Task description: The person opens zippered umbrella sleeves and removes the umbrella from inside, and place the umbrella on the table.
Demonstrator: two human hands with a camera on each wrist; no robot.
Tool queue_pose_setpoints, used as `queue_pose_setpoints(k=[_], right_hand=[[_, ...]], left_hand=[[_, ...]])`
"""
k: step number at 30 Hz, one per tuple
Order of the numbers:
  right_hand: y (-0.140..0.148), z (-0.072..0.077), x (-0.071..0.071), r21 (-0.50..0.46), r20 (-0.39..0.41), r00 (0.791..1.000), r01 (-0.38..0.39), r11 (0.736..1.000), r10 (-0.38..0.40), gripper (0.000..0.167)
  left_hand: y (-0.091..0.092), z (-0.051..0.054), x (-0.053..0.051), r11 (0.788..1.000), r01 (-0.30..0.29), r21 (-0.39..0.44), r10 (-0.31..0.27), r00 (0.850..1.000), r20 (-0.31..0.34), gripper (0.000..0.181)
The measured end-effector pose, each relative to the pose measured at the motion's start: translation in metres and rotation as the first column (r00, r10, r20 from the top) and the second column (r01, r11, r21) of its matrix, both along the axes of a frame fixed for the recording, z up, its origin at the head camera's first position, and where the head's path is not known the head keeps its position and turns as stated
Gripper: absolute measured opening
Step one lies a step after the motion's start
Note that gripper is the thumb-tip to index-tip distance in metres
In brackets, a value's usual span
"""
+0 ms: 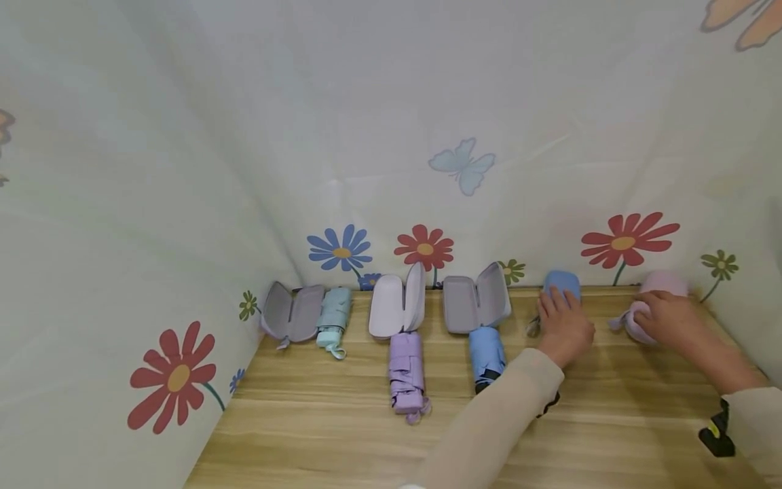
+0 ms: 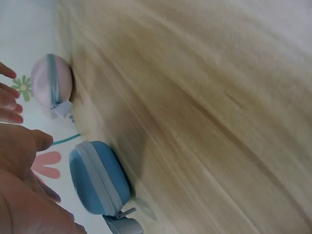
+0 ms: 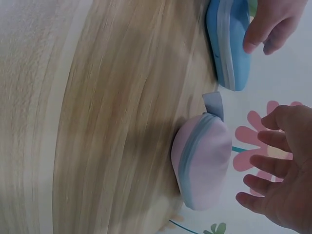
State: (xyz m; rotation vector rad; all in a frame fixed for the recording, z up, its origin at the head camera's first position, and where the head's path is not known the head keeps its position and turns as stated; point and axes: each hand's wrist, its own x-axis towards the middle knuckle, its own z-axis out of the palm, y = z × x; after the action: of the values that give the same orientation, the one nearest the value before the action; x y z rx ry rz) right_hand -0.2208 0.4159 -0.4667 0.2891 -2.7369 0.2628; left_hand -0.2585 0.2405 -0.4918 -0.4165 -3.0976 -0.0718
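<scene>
My left hand (image 1: 565,329) is over a closed blue zip case (image 1: 562,280) near the back wall, its fingers relaxed. The left wrist view shows that blue case (image 2: 97,178) standing on the table, with a grey zip and a pull tab. To the right, my right hand (image 1: 672,322) hovers by a rounded pink zip case (image 1: 662,280), fingers spread. In the right wrist view the pink case (image 3: 209,161) is zipped, its grey tab sticking out, and the right hand (image 3: 287,165) looks apart from it. Whether the left hand touches the blue case, I cannot tell.
Three opened cases line the back: a grey one (image 1: 307,314), a pale lilac one (image 1: 386,307) and another grey-lined one (image 1: 461,305). Beside or before them lie folded umbrellas: mint (image 1: 334,311), purple (image 1: 406,363) and blue (image 1: 487,348). A flowered cloth (image 1: 366,170) walls the table (image 1: 293,421).
</scene>
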Motion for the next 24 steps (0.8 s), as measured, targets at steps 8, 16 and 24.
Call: queue_pose_setpoints(k=[8,16,24], right_hand=[[-0.005,-0.003,-0.006,0.026,-0.015,0.999,-0.036,0.999,0.036,0.036],[-0.014,-0.002,-0.007,0.0,0.022,0.999,-0.034,0.999,0.034,0.037],[-0.018,0.001,-0.012,-0.005,0.038,0.998,-0.046,0.999,0.046,0.041]], left_hand=[[0.007,-0.002,-0.003,0.998,-0.056,0.006,0.055,0.998,0.042,0.074],[0.009,-0.009,-0.011,0.993,-0.114,0.033,0.109,0.984,0.14,0.08],[0.007,-0.009,-0.015,0.996,-0.077,-0.041,0.082,0.989,0.126,0.076]])
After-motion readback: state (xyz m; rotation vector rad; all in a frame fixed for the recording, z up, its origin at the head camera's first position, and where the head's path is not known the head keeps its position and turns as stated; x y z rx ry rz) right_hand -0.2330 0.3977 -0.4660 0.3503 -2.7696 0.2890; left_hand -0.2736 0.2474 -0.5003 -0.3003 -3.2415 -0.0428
